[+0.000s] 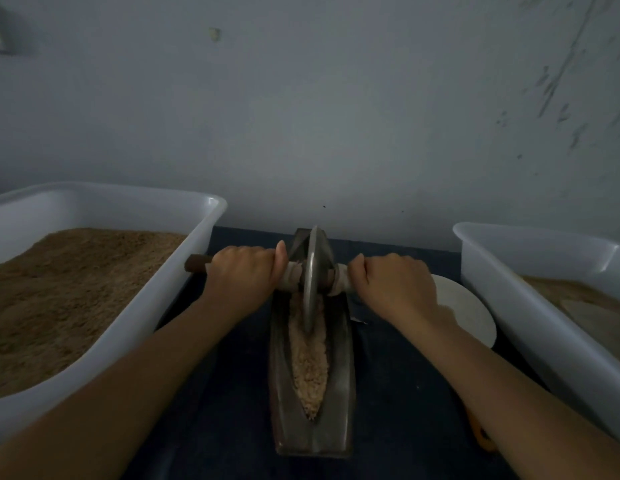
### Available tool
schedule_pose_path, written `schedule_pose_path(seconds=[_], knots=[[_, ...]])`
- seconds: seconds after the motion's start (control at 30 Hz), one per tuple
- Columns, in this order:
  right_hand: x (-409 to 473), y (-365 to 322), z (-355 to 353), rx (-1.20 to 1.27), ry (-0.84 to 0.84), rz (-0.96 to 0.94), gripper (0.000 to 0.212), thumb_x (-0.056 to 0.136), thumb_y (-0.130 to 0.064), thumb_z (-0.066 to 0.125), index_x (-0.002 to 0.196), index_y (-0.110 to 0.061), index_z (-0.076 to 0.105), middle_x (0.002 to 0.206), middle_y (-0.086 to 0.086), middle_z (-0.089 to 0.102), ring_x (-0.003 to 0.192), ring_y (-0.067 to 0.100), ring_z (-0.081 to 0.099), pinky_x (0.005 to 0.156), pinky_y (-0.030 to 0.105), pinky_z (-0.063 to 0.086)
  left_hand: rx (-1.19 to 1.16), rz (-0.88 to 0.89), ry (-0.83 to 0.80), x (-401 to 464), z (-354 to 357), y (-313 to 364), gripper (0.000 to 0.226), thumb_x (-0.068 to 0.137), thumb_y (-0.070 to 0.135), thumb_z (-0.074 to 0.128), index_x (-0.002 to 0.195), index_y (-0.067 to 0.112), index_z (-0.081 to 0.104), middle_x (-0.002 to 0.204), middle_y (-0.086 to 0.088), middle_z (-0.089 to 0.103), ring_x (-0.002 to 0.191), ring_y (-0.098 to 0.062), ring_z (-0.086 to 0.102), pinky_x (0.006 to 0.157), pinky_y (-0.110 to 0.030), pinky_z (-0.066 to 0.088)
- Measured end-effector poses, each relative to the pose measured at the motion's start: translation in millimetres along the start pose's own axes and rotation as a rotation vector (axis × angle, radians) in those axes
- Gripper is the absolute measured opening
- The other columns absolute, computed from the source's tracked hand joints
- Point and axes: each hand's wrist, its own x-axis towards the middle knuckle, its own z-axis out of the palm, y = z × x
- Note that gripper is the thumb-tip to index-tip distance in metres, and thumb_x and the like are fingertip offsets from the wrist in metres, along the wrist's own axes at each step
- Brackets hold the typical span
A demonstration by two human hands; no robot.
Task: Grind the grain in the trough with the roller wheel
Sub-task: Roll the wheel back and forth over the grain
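- Your left hand (244, 271) and right hand (393, 282) each wrap a fist round the axle handle (197, 263), one on either side of the roller wheel (312, 271), which stands upright between your knuckles.
- The wheel sits toward the far end of the trough (313, 358); the grain (308, 362) lies in the groove on the near side of your grip, running back toward you in a pale, still coarse strip.
- Most of that strip looks unbroken, so the grinding appears far from done.
- Keep both fists level, so the wheel's edge stays in the groove and does not ride up a wall.
- Press evenly through both arms and draw the wheel toward you over the full length of the grain.
- Outside your left fist stands a white tub (104, 202) heaped with brown meal; outside your right, a second tub (530, 244) and a white disc (464, 306).
- Mind the handle's left tip, which looks very near the tub wall.
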Motion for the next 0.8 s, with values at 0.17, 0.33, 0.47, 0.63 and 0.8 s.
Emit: schedule_pose_path(seconds=[0.17,0.33,0.47,0.63,0.8], knots=[[19.6,1.7,9.9,0.031,0.015,0.014,0.055,0.096,-0.030,0.031,0.042,-0.019,0.034,0.042,-0.002,0.032,0.040,0.016,0.026,0.045,0.030,0.007,0.118,-0.001,-0.016,16.2,22.0,-9.0,0.059,0.096,0.025,0.044,0.144,0.005,0.016,0.107,-0.006,0.060,0.088,-0.021,0.060,0.066,-0.028,0.043],[10.2,0.3,7.2,0.005,0.001,0.001,0.054,0.096,-0.030,0.032,0.043,-0.019,0.032,0.041,-0.003,0.030,0.038,0.011,0.022,0.044,0.030,0.007,0.060,-0.055,-0.036,7.6,12.5,-2.2,0.032,0.097,0.029,0.042,0.124,0.013,0.039,0.092,0.001,0.061,0.076,-0.015,0.060,0.068,-0.027,0.049],[-12.4,3.3,0.1,0.042,-0.045,-0.016,0.051,0.096,-0.031,0.028,0.046,-0.020,0.034,0.042,-0.004,0.033,0.038,0.010,0.027,0.043,0.029,0.011,-0.131,-0.100,0.006,-5.0,-8.6,6.4,0.023,0.098,0.028,0.039,0.092,0.014,0.057,0.075,-0.001,0.063,0.064,-0.019,0.060,0.068,-0.033,0.050],[-40.9,0.7,-21.7,0.053,-0.073,-0.068,0.045,0.095,-0.033,0.026,0.051,-0.027,0.029,0.042,-0.007,0.029,0.035,0.007,0.026,0.042,0.024,0.009,-0.227,-0.111,0.059,-30.7,-30.1,14.8,0.043,0.098,0.034,0.027,0.072,0.017,0.057,0.062,0.003,0.057,0.053,-0.015,0.054,0.062,-0.027,0.045],[-54.9,-2.5,-39.6,0.078,-0.077,-0.085,0.044,0.088,-0.043,0.012,0.051,-0.027,0.031,0.040,-0.006,0.031,0.033,0.007,0.029,0.042,0.022,0.011,-0.171,0.054,0.092,-47.2,-47.4,13.7,0.023,0.065,0.011,0.081,0.069,0.008,0.059,0.047,0.000,0.050,0.034,-0.014,0.046,0.034,-0.030,0.045]])
